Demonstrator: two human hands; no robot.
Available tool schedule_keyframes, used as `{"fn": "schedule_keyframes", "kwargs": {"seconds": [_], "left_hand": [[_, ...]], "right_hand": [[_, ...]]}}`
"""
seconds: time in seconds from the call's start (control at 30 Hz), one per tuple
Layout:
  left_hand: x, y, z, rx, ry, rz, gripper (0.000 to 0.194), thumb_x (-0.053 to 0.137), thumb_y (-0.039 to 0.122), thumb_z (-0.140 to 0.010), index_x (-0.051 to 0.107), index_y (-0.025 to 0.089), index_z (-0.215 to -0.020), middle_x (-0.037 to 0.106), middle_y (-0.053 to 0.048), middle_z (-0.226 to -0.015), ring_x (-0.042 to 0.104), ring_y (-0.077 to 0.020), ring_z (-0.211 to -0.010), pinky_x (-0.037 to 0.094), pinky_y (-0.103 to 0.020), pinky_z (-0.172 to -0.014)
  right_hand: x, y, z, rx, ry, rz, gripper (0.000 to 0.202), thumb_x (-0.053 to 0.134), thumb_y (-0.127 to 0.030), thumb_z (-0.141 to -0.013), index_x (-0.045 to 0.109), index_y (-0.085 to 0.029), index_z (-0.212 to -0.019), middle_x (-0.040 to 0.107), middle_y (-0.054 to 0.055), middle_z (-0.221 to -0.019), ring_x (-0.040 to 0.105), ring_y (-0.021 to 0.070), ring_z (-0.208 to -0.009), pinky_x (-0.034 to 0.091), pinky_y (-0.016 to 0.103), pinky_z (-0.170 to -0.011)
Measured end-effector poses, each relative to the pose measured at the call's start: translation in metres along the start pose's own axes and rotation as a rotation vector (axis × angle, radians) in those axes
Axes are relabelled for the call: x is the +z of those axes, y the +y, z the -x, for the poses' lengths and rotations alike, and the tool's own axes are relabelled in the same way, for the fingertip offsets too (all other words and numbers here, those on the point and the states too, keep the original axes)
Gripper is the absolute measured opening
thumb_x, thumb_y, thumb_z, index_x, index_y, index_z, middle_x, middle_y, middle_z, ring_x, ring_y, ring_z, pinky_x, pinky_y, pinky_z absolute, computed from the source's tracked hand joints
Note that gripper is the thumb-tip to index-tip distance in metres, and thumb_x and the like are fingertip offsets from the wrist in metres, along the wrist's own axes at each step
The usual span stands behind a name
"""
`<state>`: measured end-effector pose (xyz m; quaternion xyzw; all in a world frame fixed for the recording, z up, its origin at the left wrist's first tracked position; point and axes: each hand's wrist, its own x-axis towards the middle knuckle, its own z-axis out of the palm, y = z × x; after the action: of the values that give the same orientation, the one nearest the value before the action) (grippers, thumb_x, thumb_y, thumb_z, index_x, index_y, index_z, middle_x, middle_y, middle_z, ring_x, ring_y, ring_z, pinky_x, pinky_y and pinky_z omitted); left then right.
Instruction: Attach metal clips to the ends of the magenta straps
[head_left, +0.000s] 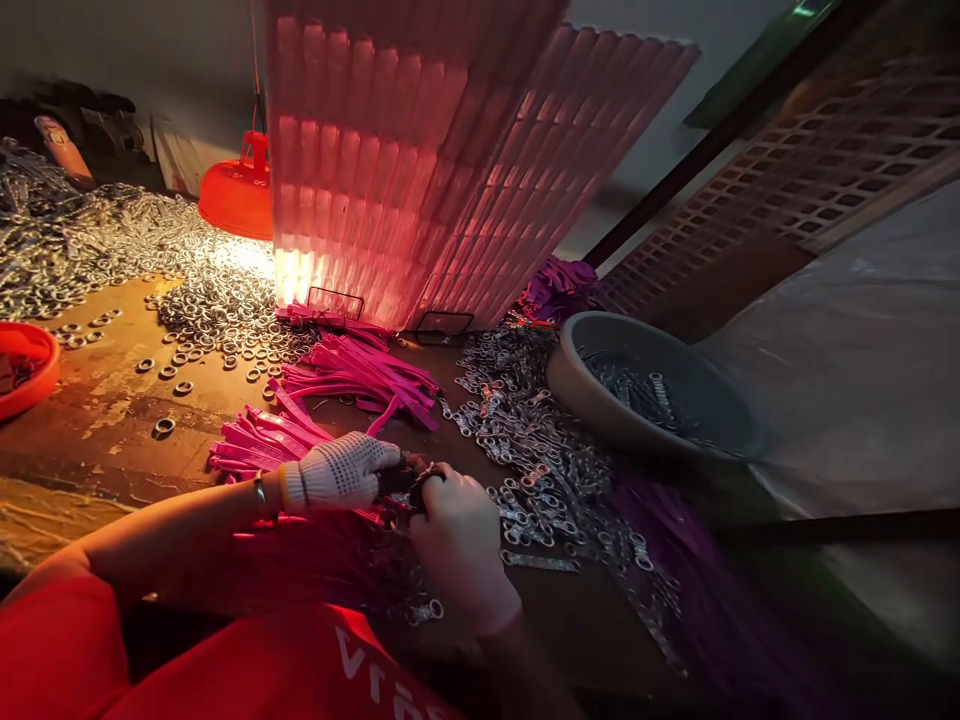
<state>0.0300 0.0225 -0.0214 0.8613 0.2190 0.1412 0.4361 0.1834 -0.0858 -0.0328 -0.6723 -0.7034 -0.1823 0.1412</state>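
My left hand (337,472), in a white knitted glove with dark dots, is closed at the middle of the table. My right hand (459,540) meets it from the right, its fingers curled in. Between the two sets of fingertips is a small dark thing (405,480); its kind is hidden by shadow and fingers. Magenta fabric straps (274,437) lie fanned out behind my left wrist, with another bundle of straps (360,375) farther back. Flat metal pieces with ring-shaped ends (529,505) are heaped just right of my right hand.
A large heap of metal rings (225,300) spreads left under a red lamp (236,195). Tall corrugated translucent panels (375,170) stand at the back. On the right, a grey basin (712,400) holds more metal pieces. An orange-red bowl (49,370) sits at the left edge.
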Motion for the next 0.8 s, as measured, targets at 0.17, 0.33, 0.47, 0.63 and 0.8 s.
{"fn": "schedule_keyframes", "kwargs": {"seconds": [0.17, 0.33, 0.47, 0.63, 0.8], "left_hand": [[0.0, -0.011, 0.007, -0.025, -0.074, 0.004, 0.024, 0.051, 0.009, -0.079, 0.071, 0.011, -0.091, 0.068, -0.004, -0.077, 0.056, -0.0145, -0.067, 0.04, -0.024, -0.063], [0.004, -0.012, 0.016, -0.108, 0.119, 0.253, 0.023, 0.05, 0.016, -0.085, 0.072, 0.011, -0.088, 0.069, -0.004, -0.077, 0.056, -0.0139, -0.068, 0.042, -0.022, -0.062], [0.011, -0.014, 0.019, -0.087, 0.156, 0.127, 0.018, 0.052, 0.018, -0.085, 0.068, 0.014, -0.078, 0.067, -0.001, -0.072, 0.054, -0.0126, -0.065, 0.038, -0.021, -0.06], [0.012, -0.015, 0.017, -0.065, 0.055, 0.002, 0.019, 0.05, 0.013, -0.085, 0.067, 0.014, -0.077, 0.069, -0.002, -0.074, 0.056, -0.0135, -0.067, 0.037, -0.021, -0.06], [-0.024, -0.005, 0.017, -0.022, 0.032, -0.091, 0.017, 0.056, 0.02, -0.087, 0.069, 0.016, -0.076, 0.068, -0.002, -0.07, 0.057, -0.0129, -0.063, 0.037, -0.021, -0.059]], "right_hand": [[0.0, -0.003, 0.001, 0.106, -0.148, -0.137, 0.027, 0.048, -0.004, -0.064, 0.063, -0.017, -0.081, 0.066, 0.008, -0.08, 0.056, 0.0211, -0.071, 0.033, 0.031, -0.065], [-0.004, -0.007, -0.008, 0.136, -0.33, -0.236, 0.023, 0.049, -0.004, -0.067, 0.061, -0.019, -0.08, 0.067, 0.006, -0.073, 0.057, 0.0186, -0.065, 0.03, 0.029, -0.059], [0.013, -0.008, -0.003, 0.047, -0.226, -0.184, 0.021, 0.048, -0.003, -0.063, 0.059, -0.018, -0.073, 0.063, 0.005, -0.061, 0.055, 0.0171, -0.055, 0.026, 0.03, -0.055], [0.026, -0.007, 0.002, -0.114, -0.196, -0.16, 0.018, 0.048, -0.003, -0.062, 0.058, -0.017, -0.07, 0.06, 0.004, -0.054, 0.05, 0.0162, -0.048, 0.023, 0.031, -0.053], [0.014, 0.0, -0.003, -0.114, -0.232, -0.191, 0.017, 0.051, -0.007, -0.067, 0.062, -0.016, -0.077, 0.063, 0.004, -0.06, 0.053, 0.0163, -0.055, 0.026, 0.03, -0.056]]}}
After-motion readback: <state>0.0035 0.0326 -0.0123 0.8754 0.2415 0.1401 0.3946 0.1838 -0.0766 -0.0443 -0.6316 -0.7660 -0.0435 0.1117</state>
